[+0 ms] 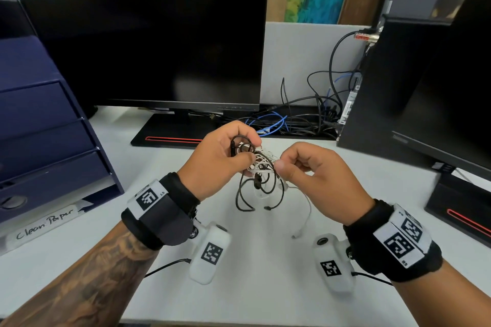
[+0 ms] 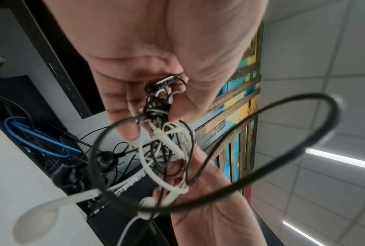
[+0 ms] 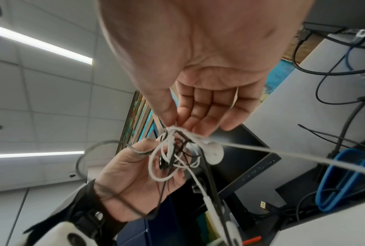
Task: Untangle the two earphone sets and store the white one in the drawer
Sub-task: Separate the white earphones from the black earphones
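both hands are holding the tangle (image 1: 256,164) of cords up off the desk (image 1: 252,260), in front of the monitor (image 1: 148,34), likely so the loose ends can hang free and show which loop passes through which. the left hand (image 1: 223,159) is curling its fingers and thumb round the black earphones (image 1: 240,145) at the upper side of the knot, steadying the bundle. the right hand (image 1: 308,175) is pinching a strand of the white earphones (image 1: 261,158) between thumb and forefinger, its other fingers loosely curled and holding nothing, probably to draw that strand out of the knot. black loops and 1 white cord are dangling below the hands toward the desk.

the white earphones are sitting in the tangle between the 2 hands, wound together with the black ones; nothing looks separated yet. the drawer unit (image 1: 45,125) is standing to the left of the monitor, and its drawers are looking closed.

counted: 2 hands, 2 earphone sets, 1 knot, 2 monitors in view, and 3 drawer fronts that i can make out on the blue unit.
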{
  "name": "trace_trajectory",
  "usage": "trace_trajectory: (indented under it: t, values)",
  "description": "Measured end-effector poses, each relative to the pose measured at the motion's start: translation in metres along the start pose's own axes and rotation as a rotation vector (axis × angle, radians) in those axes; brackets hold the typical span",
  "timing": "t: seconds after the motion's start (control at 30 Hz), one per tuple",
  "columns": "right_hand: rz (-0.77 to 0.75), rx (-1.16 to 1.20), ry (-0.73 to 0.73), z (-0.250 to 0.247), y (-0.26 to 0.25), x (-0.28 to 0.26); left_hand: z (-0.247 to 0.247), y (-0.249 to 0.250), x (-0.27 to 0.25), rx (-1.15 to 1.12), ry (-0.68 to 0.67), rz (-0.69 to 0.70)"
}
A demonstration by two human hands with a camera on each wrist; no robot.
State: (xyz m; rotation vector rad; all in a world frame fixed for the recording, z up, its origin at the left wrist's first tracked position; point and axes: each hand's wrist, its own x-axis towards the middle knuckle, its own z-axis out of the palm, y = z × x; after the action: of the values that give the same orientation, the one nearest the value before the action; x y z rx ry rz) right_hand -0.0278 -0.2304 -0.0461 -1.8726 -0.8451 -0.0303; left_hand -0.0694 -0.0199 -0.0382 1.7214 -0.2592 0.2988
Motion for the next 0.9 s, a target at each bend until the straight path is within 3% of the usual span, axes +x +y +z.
trace_trajectory:
  t: [0.3, 0.5, 0.73, 0.9]
  values:
    - [0.042, 0.083, -0.007, -0.001, -0.002, 0.000, 0.000, 0.003, 0.000, 0.104, 0.017, 0.059]
    - [-0.035, -0.026, 0.123, 0.003, -0.004, -0.001, 0.003, 0.005, -0.002, 0.150, 0.021, 0.079]
    - [-0.052, -0.067, 0.040, 0.005, -0.004, -0.003, 0.004, 0.005, -0.003, 0.180, -0.017, 0.064]
    - [0.064, -0.012, 0.124, -0.006, -0.001, 0.001, 0.002, 0.004, -0.002, 0.184, -0.008, 0.014]
